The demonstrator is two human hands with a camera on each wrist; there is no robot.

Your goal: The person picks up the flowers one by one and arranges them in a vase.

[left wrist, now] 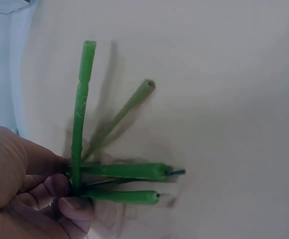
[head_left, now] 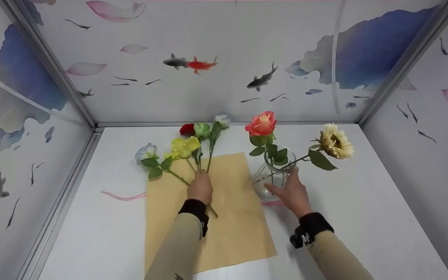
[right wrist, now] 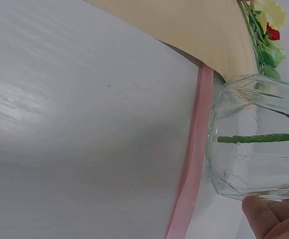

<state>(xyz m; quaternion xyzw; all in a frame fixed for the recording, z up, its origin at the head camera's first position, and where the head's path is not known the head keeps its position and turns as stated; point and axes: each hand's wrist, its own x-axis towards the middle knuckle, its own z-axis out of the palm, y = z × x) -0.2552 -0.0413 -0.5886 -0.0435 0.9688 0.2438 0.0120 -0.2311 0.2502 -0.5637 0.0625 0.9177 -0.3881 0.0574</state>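
My left hand [head_left: 200,188] grips a bunch of artificial flowers by their stems, above a sheet of brown wrapping paper [head_left: 239,229]. Among its blooms are a yellow flower [head_left: 185,146], a pale blue flower [head_left: 146,151], a red flower [head_left: 187,129] and a green flower [head_left: 202,130]. Green stem ends [left wrist: 129,171] fan out past the fingers in the left wrist view. To the right, my right hand [head_left: 294,192] holds the side of a clear glass vase [head_left: 261,181]. A coral rose [head_left: 262,123] and a cream sunflower [head_left: 335,142] stand in the vase, the sunflower leaning right.
A pink ribbon [right wrist: 196,149] runs beneath the paper, with its left end [head_left: 125,197] showing on the white table [head_left: 368,217]. Printed panels [head_left: 224,93] in metal frames close off the back and both sides.
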